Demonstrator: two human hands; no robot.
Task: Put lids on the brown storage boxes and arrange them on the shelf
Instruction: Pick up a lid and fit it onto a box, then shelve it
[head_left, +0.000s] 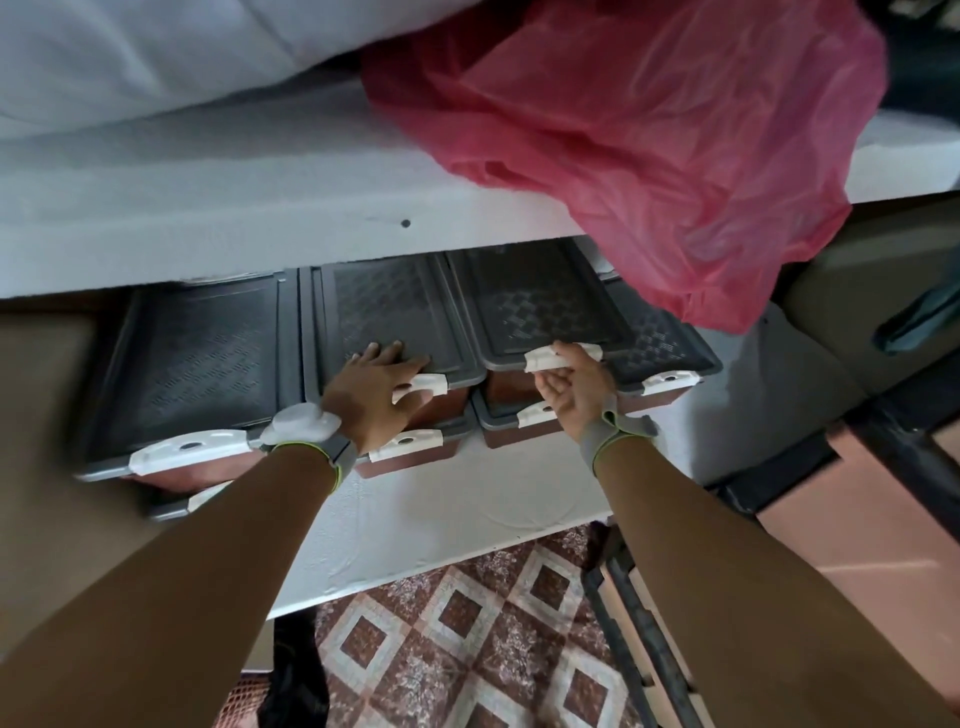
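Observation:
Several brown storage boxes with dark grey lids and white latches stand in stacks on the lower white shelf (457, 525). My left hand (379, 389) lies flat on the lid of the middle top box (384, 312), with the thumb at its white latch. My right hand (571, 389) grips the white latch of the raised, tilted box (540, 301) to the right, which rests partly over a lower lidded box (665, 343). A larger lidded box (192, 364) stands at the left. The backs of the boxes are hidden under the upper shelf.
The upper white shelf (234, 223) overhangs the boxes and holds a red plastic bag (649, 140) and white bedding (156, 57). Cardboard boxes (857, 519) and a black frame (644, 649) stand at the right. Patterned floor tiles (467, 649) lie below.

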